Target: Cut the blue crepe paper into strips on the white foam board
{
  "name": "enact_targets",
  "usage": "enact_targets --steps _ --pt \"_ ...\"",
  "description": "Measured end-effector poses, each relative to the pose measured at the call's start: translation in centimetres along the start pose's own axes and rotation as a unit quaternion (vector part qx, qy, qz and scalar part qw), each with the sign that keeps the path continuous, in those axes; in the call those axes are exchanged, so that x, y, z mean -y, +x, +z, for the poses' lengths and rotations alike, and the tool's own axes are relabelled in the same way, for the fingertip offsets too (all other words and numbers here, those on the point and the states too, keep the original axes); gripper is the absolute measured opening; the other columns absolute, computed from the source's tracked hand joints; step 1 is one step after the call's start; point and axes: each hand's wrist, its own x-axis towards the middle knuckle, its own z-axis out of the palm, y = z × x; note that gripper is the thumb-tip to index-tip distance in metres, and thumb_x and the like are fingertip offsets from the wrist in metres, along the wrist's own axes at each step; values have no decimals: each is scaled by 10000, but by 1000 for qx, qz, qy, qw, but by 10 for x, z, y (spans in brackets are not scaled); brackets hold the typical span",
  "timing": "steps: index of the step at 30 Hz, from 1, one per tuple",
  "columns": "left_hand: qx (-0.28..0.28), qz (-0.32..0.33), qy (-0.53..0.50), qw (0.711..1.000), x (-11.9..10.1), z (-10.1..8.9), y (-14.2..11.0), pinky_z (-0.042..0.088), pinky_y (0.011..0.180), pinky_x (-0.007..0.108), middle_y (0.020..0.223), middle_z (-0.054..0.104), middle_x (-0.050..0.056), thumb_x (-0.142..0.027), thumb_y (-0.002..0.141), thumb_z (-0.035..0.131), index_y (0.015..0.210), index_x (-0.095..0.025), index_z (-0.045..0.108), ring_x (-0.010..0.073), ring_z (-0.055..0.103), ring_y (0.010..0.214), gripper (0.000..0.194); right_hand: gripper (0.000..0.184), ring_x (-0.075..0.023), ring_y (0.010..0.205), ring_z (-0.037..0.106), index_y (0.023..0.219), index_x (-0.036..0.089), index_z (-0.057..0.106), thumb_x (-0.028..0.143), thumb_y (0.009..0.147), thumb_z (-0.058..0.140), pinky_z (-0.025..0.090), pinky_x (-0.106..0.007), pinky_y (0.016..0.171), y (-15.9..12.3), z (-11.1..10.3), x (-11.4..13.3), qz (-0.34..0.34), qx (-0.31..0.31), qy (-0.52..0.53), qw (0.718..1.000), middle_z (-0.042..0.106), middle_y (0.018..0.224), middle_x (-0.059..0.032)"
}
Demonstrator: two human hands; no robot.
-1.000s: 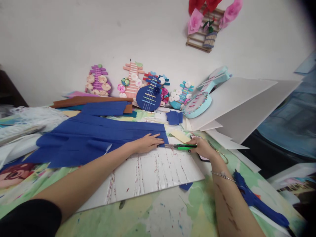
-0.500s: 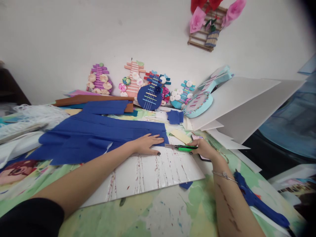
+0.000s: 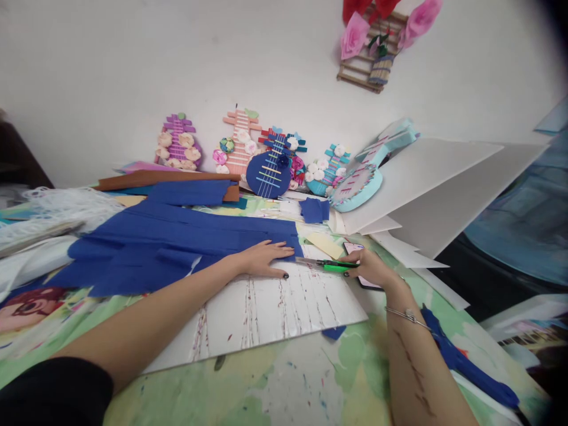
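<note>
My left hand (image 3: 266, 259) lies flat with its fingers spread across the right end of a blue fabric-like sheet (image 3: 177, 236). Its thumb rests on a white board (image 3: 266, 307) scored with reddish lines. In my right hand (image 3: 371, 269) is a utility knife (image 3: 335, 265) with a green and black handle. The knife's blade points left, with its tip at the blue sheet's lower right corner. Beneath my right hand a phone (image 3: 370, 285) is partly hidden. A pale yellow piece (image 3: 325, 244) lies just behind the knife.
Blue scraps (image 3: 315, 210) lie beyond the board. A blue glue gun (image 3: 470, 367) sits at the right. White sheets (image 3: 412, 183) lean at the back right. Decorated instrument-shaped crafts, one dark blue (image 3: 268, 173), stand along the wall. White cords (image 3: 75, 210) are heaped at the left.
My right hand and the knife have shifted slightly to the right, toward the phone. The left hand stays pressed on the blue sheet.
</note>
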Motion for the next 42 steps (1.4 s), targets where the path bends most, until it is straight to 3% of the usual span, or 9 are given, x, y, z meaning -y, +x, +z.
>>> enact_targets --steps 16,25,36,42 --pt "-1 -21 3 1000 2 2 0 121 1140 452 1514 281 40 -587 838 531 1459 -283 247 263 197 1410 748 351 -253 861 627 937 211 768 153 609 659 453 -314 806 6 6 15 -12 18 -7 1000 748 863 -6" --pt "13 -14 9 1000 0 1 1 104 1138 461 1518 265 11 -612 845 498 1452 -304 265 248 174 1417 720 387 -256 905 620 968 213 765 208 595 658 460 -317 843 11 11 18 -11 61 54 997 745 914 7" --pt "16 -15 15 1000 -1 -1 0 113 1132 466 1519 258 1 -616 845 498 1459 -329 242 252 177 1416 724 438 -224 767 583 980 205 766 179 560 641 460 -286 725 -3 -1 17 7 74 53 996 731 787 25" --pt "11 -17 6 1000 -1 0 1 120 1131 488 1517 271 2 -605 843 508 1457 -335 234 258 188 1412 725 361 -188 701 550 909 199 771 173 578 629 429 -263 669 -1 -3 15 -6 76 30 997 685 712 31"
